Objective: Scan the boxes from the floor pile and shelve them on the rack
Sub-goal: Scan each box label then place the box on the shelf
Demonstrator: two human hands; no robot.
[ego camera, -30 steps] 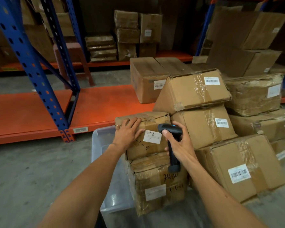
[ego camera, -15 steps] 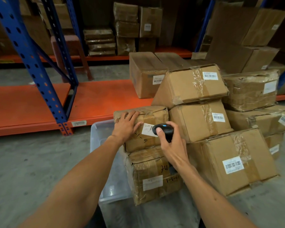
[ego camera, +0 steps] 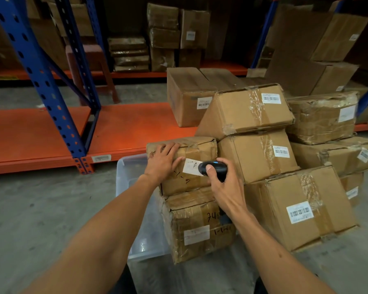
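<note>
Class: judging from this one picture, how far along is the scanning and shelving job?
Done: one box already sits on the orange shelf. In hand: the right hand aims the scanner at the label of the box the left hand steadies. Left: the floor pile.

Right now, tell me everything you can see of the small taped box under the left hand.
The small brown cardboard box is creased and wrapped in clear tape, with a torn white label and black handwriting on its front. It sits on top of another taped box in the floor pile. The left hand rests flat on its top edge; the right hand aims a black handheld scanner at the label.
</note>
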